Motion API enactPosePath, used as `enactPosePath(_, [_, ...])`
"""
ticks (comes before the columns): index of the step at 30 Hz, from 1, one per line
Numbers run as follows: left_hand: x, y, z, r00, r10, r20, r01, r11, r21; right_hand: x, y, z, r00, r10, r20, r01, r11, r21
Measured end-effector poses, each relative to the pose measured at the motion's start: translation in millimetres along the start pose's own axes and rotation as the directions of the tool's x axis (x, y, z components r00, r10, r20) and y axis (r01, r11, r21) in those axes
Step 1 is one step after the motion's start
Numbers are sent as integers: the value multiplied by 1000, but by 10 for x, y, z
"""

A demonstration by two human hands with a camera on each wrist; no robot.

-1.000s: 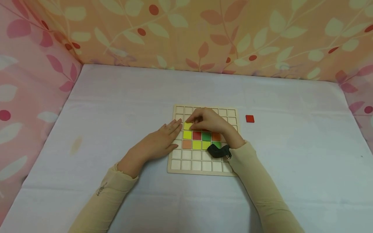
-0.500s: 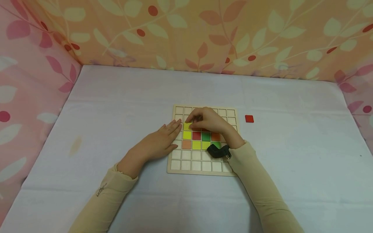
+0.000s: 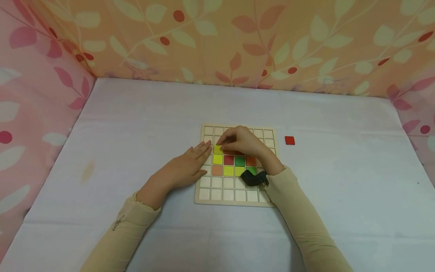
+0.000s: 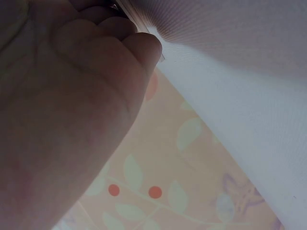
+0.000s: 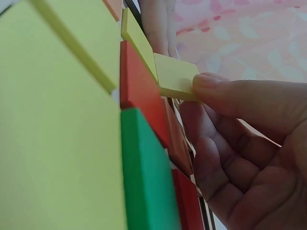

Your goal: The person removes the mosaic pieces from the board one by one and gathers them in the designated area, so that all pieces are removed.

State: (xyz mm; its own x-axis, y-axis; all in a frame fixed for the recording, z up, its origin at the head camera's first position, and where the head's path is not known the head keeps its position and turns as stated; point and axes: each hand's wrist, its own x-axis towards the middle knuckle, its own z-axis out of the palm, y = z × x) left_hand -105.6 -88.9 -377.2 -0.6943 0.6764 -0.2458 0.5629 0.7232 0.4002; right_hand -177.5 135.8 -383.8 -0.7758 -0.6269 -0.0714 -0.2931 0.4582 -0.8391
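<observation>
A wooden grid board (image 3: 234, 204) lies on the white cloth. My right hand (image 3: 244, 140) reaches over its upper part and pinches a yellow square tile (image 3: 218, 150) between thumb and fingertips. In the right wrist view this yellow tile (image 5: 173, 75) stands tilted up from the board, one edge close to a neighbouring yellow tile. The left hand (image 3: 183, 166) lies flat, fingers extended onto the board's left edge. From the left wrist, only the underside of that hand (image 4: 81, 96) shows, dark and close.
Coloured tiles fill several cells, among them a green tile (image 3: 239, 161) and a salmon tile (image 3: 217, 170). A loose red tile (image 3: 289, 140) lies on the cloth right of the board. A black wrist camera (image 3: 253, 178) hangs at the right cuff. Patterned fabric walls (image 3: 217, 41) enclose the table.
The head view has shifted slightly, so the board sits a little lower in it. Both hands keep their places, and the yellow tile stays in the right hand's pinch.
</observation>
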Motion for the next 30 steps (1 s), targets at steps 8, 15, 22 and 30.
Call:
enactPosePath(8, [-6,8,-3,1000,-3,-3,3,1000,1,-9,7,-3,1000,8,0,-8,999,33])
enactPosePath(15, [0,1,10,1000,-15,4,15,1000,-7,-24,21,-8,999,33,-16,-32,998,53])
enactPosePath(22, [8,3,27,1000,-12,9,12,1000,-17,-78,39,-24,997,76,-33,-73,993,93])
enactPosePath(30, [-2,9,20,1000,-9,-9,9,1000,-3,-117,11,-85,997,70,-39,-63,987,145])
